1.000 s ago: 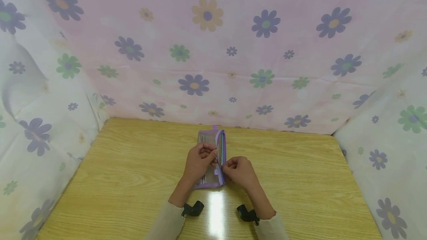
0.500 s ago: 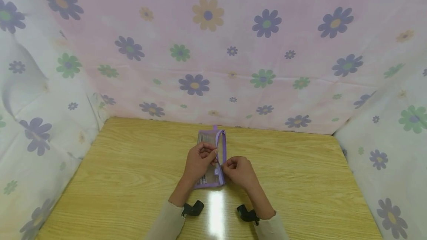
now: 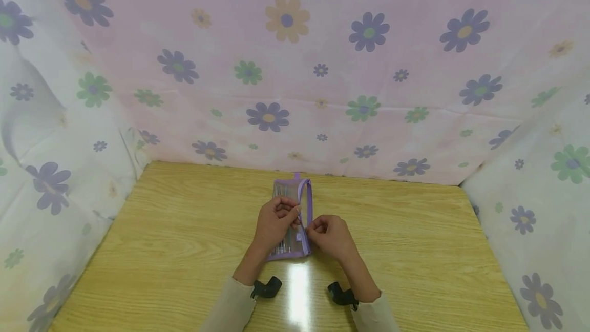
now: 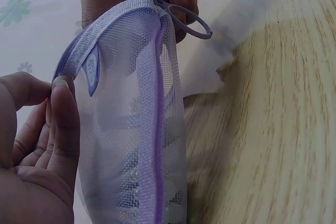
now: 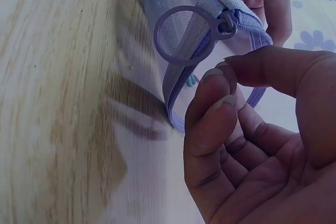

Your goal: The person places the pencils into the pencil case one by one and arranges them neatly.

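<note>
A see-through mesh pencil case (image 3: 285,255) with purple edging lies on the table, its long zip side to the right and gaping. Several thin sticks show through its mesh. My left hand (image 3: 276,222) pinches the purple zip edge between thumb and finger, as the left wrist view also shows near the small oval tag (image 4: 92,72). My right hand (image 3: 333,234) has thumb and fingertips together at the zip edge, close by the slider (image 5: 228,24). A purple ring pull (image 5: 158,38) hangs from that slider. A bit of teal (image 5: 190,81) shows inside the opening.
The wood-grain table (image 3: 415,250) spreads to both sides. A flower-print cloth (image 3: 322,86) rises behind it and along the left and right. Black wrist mounts (image 3: 268,288) stick inward from the sleeves.
The coloured sticks that showed in the zip opening have dropped out of sight there, and more sticks show through the mesh at left. Both hands stay nearly still.
</note>
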Demonstrator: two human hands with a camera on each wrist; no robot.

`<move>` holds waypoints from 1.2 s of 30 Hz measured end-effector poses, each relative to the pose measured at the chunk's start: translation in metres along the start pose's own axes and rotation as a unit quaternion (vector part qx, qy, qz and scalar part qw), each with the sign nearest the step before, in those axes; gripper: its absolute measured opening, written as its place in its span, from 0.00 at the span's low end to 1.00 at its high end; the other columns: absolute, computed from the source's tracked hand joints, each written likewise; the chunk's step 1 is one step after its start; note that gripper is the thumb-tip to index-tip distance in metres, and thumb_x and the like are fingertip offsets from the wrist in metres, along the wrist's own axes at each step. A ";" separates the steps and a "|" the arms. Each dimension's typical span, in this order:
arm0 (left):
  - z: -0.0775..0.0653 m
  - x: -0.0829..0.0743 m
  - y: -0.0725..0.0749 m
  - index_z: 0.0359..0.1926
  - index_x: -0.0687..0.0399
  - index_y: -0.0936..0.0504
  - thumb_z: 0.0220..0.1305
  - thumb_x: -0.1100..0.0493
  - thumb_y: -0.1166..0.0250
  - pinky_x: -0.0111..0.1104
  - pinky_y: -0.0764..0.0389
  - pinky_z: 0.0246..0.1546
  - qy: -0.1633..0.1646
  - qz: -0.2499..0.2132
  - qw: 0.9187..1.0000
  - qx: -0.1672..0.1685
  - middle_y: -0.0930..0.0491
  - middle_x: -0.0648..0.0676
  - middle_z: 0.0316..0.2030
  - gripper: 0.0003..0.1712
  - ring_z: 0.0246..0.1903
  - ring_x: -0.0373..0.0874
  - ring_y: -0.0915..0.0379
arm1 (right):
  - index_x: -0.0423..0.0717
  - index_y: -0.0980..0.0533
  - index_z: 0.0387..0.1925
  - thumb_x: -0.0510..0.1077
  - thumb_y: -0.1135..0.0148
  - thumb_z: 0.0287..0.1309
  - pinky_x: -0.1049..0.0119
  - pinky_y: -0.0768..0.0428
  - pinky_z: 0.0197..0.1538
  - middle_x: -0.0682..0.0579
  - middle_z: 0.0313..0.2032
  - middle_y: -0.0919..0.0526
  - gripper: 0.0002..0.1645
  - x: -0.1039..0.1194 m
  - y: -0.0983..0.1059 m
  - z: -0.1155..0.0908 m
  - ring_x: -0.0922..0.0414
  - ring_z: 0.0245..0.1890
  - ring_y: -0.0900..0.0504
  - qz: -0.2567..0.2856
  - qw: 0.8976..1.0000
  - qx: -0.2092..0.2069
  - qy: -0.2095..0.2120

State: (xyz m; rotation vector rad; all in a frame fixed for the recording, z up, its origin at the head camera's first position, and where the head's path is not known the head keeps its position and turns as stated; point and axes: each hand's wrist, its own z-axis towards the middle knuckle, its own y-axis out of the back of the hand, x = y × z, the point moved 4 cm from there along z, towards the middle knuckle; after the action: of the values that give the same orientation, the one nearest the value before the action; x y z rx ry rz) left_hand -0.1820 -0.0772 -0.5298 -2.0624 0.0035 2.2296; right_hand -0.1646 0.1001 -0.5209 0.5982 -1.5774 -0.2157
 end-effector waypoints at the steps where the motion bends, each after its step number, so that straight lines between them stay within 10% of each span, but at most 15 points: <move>1: 0.000 0.000 0.000 0.46 0.69 0.17 0.72 0.68 0.31 0.30 0.13 0.26 -0.001 0.000 1.000 -0.001 0.16 0.66 0.34 0.07 0.26 0.43 0.16 | 0.38 0.15 0.32 0.38 0.30 0.62 0.69 0.20 0.25 0.52 0.25 0.15 0.05 0.000 0.000 0.000 0.61 0.24 0.20 -0.003 1.000 0.000 0.004; 18: 0.000 0.003 -0.001 0.44 0.65 0.15 0.70 0.66 0.28 0.28 0.16 0.22 0.001 0.029 1.000 -0.008 0.15 0.61 0.32 0.06 0.24 0.44 0.17 | 0.44 0.14 0.30 0.38 0.31 0.62 0.69 0.20 0.27 0.55 0.25 0.16 0.05 -0.010 0.014 0.004 0.61 0.24 0.21 -0.044 0.998 -0.045 0.018; 36: -0.006 -0.005 -0.009 0.41 0.59 0.12 0.68 0.62 0.26 0.31 0.13 0.25 -0.008 0.175 0.984 -0.023 0.13 0.53 0.31 0.04 0.25 0.41 0.17 | 0.45 0.16 0.32 0.38 0.30 0.67 0.70 0.22 0.30 0.56 0.24 0.19 0.06 -0.023 0.032 0.007 0.60 0.25 0.22 -0.072 0.993 -0.082 0.046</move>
State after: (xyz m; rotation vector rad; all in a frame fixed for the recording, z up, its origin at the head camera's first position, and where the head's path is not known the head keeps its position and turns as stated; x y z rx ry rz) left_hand -0.1749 -0.0686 -0.5244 -2.2129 0.3419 2.4611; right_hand -0.1796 0.1374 -0.5265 0.5854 -1.4128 -0.4166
